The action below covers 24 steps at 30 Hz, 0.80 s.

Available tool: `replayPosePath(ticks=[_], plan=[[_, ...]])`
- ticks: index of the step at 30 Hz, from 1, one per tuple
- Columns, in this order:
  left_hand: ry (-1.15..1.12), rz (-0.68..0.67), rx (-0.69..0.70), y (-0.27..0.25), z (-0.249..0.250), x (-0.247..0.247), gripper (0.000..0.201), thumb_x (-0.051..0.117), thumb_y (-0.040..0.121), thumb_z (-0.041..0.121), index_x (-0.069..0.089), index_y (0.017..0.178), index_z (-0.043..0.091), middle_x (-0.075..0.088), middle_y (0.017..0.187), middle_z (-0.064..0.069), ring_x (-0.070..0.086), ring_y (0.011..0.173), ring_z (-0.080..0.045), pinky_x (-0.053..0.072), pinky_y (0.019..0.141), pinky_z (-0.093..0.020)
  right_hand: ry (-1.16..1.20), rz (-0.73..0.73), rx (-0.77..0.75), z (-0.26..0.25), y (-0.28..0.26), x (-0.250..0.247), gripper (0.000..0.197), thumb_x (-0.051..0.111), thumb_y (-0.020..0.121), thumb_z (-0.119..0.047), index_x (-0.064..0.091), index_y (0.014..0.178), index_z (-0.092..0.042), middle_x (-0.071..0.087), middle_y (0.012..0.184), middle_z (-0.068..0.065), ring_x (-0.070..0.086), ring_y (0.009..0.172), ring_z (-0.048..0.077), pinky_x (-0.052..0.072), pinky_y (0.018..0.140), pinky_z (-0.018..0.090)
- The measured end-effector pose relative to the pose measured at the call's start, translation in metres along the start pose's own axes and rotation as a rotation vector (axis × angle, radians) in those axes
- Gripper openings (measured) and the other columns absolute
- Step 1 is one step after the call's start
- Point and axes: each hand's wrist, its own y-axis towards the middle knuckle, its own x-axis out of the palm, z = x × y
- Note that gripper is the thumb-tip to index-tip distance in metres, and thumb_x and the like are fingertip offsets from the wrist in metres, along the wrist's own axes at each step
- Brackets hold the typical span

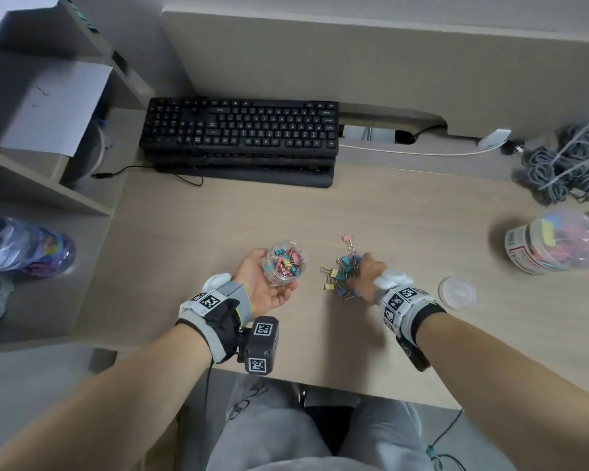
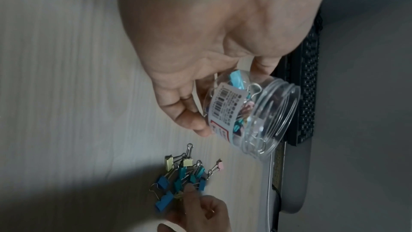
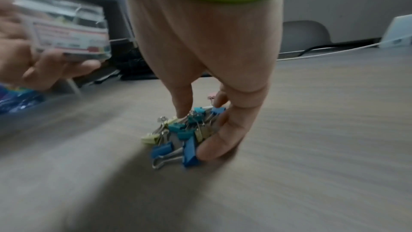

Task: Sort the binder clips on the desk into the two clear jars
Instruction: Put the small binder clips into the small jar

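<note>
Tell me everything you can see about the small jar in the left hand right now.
The small jar is clear plastic, round, with a threaded rim, lidless and open. A white barcode label wraps its side. It holds pink, teal and yellow binder clips, partly filling it. The left hand grips it from below, lifted and tilted mouth-up beside the loose clip pile on the desk.
</note>
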Motion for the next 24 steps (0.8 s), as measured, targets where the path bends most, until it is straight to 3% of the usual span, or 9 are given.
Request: replayPosePath(ticks=[3, 7, 10, 13, 16, 18, 20, 22, 24], plan=[[-0.002, 0.013, 0.004, 0.001, 0.003, -0.004, 0.049, 0.040, 0.095, 0.046, 0.066, 0.110, 0.007, 0.068, 0.098, -0.013, 0.062, 0.079, -0.025, 0.049, 0.061, -0.029, 0.049, 0.110, -0.054, 0.004, -0.006, -0.010, 0.060, 0.072, 0.076, -0.047, 0.041, 0.116, -0.015, 0.050, 0.113, 0.009, 0.061, 0.084, 0.031, 0.055, 0.079, 0.044], [-0.010, 0.014, 0.013, 0.001, 0.006, -0.003, 0.049, 0.038, 0.096, 0.046, 0.066, 0.107, 0.007, 0.067, 0.098, -0.013, 0.061, 0.079, -0.024, 0.048, 0.061, -0.030, -0.242, 0.099, -0.245, 0.002, -0.011, -0.008, 0.092, 0.078, 0.066, -0.054, 0.025, 0.138, -0.031, 0.027, 0.137, 0.003, 0.054, 0.109, 0.034, 0.053, 0.081, 0.045], [-0.015, 0.017, 0.008, 0.001, 0.005, -0.002, 0.049, 0.039, 0.096, 0.047, 0.066, 0.105, 0.007, 0.068, 0.098, -0.013, 0.062, 0.079, -0.025, 0.048, 0.061, -0.030, -0.482, 0.074, -0.336, -0.009, -0.011, 0.004, 0.081, 0.074, 0.077, -0.044, 0.024, 0.139, -0.035, 0.019, 0.143, 0.005, 0.049, 0.113, 0.035, 0.051, 0.075, 0.041], [-0.013, 0.021, 0.001, 0.001, 0.004, -0.003, 0.050, 0.037, 0.097, 0.047, 0.067, 0.103, 0.007, 0.068, 0.097, -0.013, 0.062, 0.081, -0.025, 0.048, 0.062, -0.030, -0.469, 0.061, -0.307, -0.020, -0.008, 0.004, 0.061, 0.064, 0.088, -0.024, 0.031, 0.139, -0.028, 0.021, 0.143, 0.010, 0.051, 0.114, 0.035, 0.050, 0.079, 0.039], [-0.011, 0.022, -0.002, 0.001, 0.005, -0.005, 0.050, 0.037, 0.097, 0.047, 0.067, 0.103, 0.007, 0.068, 0.098, -0.013, 0.062, 0.082, -0.025, 0.048, 0.062, -0.030, -0.452, 0.072, -0.288, -0.021, -0.004, -0.001, 0.058, 0.055, 0.089, -0.006, 0.033, 0.141, -0.018, 0.027, 0.137, 0.012, 0.058, 0.107, 0.034, 0.051, 0.080, 0.038], [-0.009, 0.024, -0.004, 0.001, 0.007, -0.006, 0.050, 0.037, 0.097, 0.047, 0.067, 0.103, 0.008, 0.068, 0.097, -0.012, 0.062, 0.081, -0.025, 0.048, 0.062, -0.029, -0.430, 0.079, -0.221, -0.022, -0.002, -0.007, 0.056, 0.056, 0.088, -0.002, 0.038, 0.138, -0.018, 0.030, 0.131, 0.011, 0.061, 0.103, 0.032, 0.051, 0.074, 0.038], [-0.011, 0.028, -0.004, 0.002, 0.009, -0.006, 0.049, 0.037, 0.097, 0.047, 0.067, 0.102, 0.008, 0.068, 0.097, -0.012, 0.061, 0.081, -0.025, 0.047, 0.063, -0.030, -0.401, 0.041, -0.125, -0.022, -0.002, -0.017, 0.054, 0.059, 0.089, -0.007, 0.039, 0.136, -0.022, 0.033, 0.132, 0.008, 0.058, 0.109, 0.029, 0.049, 0.076, 0.039], [-0.009, 0.026, -0.001, 0.002, 0.011, -0.004, 0.049, 0.037, 0.096, 0.046, 0.066, 0.102, 0.008, 0.068, 0.098, -0.012, 0.061, 0.081, -0.025, 0.047, 0.063, -0.030, -0.305, -0.003, -0.096, -0.016, 0.004, -0.029, 0.035, 0.057, 0.089, -0.010, 0.048, 0.120, -0.024, 0.043, 0.129, 0.006, 0.057, 0.105, 0.028, 0.052, 0.086, 0.042], [0.007, 0.026, -0.001, 0.003, 0.012, 0.002, 0.049, 0.038, 0.096, 0.046, 0.066, 0.104, 0.008, 0.068, 0.099, -0.012, 0.062, 0.082, -0.025, 0.048, 0.063, -0.030, -0.073, 0.030, -0.095, -0.004, 0.011, -0.039, 0.018, 0.054, 0.081, -0.010, 0.055, 0.089, -0.027, 0.064, 0.109, 0.007, 0.068, 0.083, 0.028, 0.057, 0.082, 0.046]])
